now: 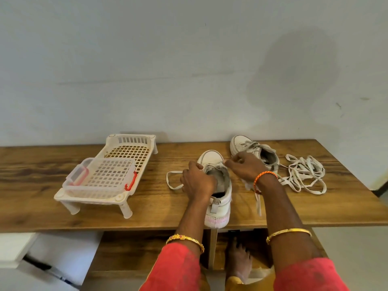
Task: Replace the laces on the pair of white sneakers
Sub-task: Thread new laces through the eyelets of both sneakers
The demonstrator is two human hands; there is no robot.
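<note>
A white sneaker (218, 190) stands on the wooden table (147, 206), toe pointing away from me. My left hand (197, 181) grips its left side near the tongue. My right hand (244, 166) pinches a white lace at the eyelets on the shoe's right side. One lace end (173, 180) loops out on the table to the left; another hangs down under my right wrist. The second white sneaker (252, 150), still laced, lies behind at the table's back edge. A pile of loose white laces (304, 175) lies to the right.
A white plastic rack (128, 156) on short legs stands at the left, with a clear lidded box with red clips (100, 179) on it. The wall runs right behind the table. My bare foot (238, 261) shows below the table's front edge.
</note>
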